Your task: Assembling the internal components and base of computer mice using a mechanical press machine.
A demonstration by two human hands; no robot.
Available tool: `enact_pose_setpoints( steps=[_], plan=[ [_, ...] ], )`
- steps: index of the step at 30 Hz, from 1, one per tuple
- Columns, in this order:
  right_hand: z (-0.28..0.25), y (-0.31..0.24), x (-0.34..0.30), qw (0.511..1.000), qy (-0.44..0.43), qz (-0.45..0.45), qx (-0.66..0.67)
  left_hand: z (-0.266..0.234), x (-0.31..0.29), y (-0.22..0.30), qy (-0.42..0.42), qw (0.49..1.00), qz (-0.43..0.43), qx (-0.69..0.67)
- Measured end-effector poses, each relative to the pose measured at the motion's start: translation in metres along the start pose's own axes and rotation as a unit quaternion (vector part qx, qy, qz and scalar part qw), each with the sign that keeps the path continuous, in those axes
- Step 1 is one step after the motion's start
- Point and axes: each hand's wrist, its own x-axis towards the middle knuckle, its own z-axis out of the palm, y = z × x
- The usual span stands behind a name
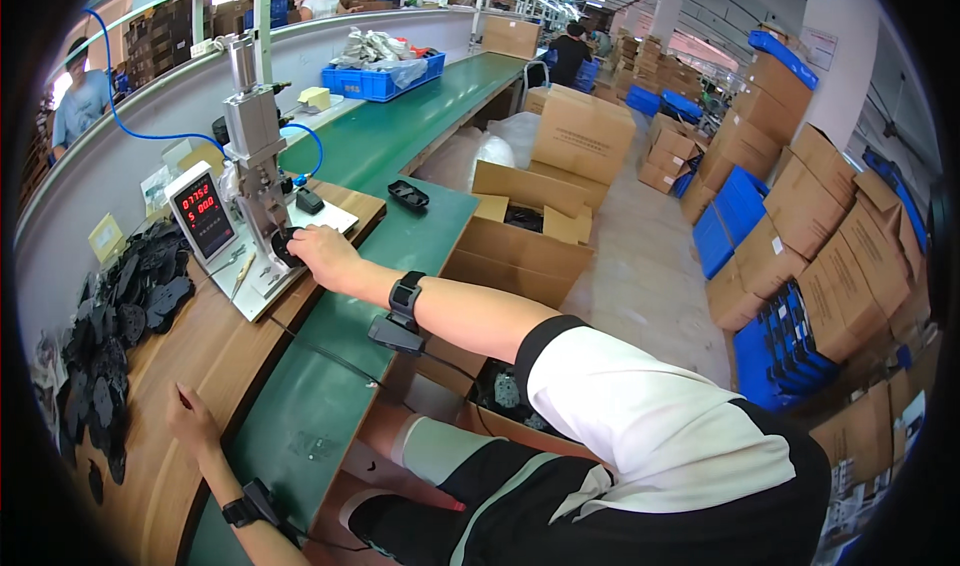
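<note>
My right hand point(328, 257) reaches to the base of a small bench press point(256, 131), its fingers closed on a black plastic part point(286, 247) under the press head. The hand covers much of that part. My left hand point(194, 422) hovers at the wooden board point(205, 366), its fingers curled in. Something small and dark shows at its fingertips, too small to name. Beside the press stands a control box point(203, 216) with a lit red display. A heap of flat black parts point(120, 326) lies along the wall, closest to my left hand.
A black tray point(408, 196) sits on the green bench point(440, 221) past the press. Farther back is a blue crate point(385, 79) filled with bagged things. Open cartons point(520, 256) stand right of the bench. A cable point(330, 356) crosses the bench. Other people work in the background.
</note>
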Motion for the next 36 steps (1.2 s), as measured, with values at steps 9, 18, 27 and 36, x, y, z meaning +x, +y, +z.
enact_pose_setpoints(
  steps=[9, 18, 27, 36],
  plan=[
    [-0.001, -0.003, 0.000, 1.000, 0.016, -0.004, -0.004, 0.004, -0.003, -0.004, -0.029, 1.000, -0.001, 0.004],
    [-0.032, 0.014, 0.013, 0.991, 0.037, -0.017, 0.124, -0.001, 0.004, 0.015, -0.064, 0.997, 0.010, 0.030],
    [-0.079, 0.037, -0.006, 0.940, 0.177, 0.097, 0.276, -0.017, 0.007, 0.025, -0.038, 0.999, -0.010, -0.003],
    [-0.074, 0.103, 0.023, 0.963, 0.058, 0.216, 0.149, -0.015, 0.005, 0.027, -0.041, 0.999, -0.022, -0.010]
  ],
)
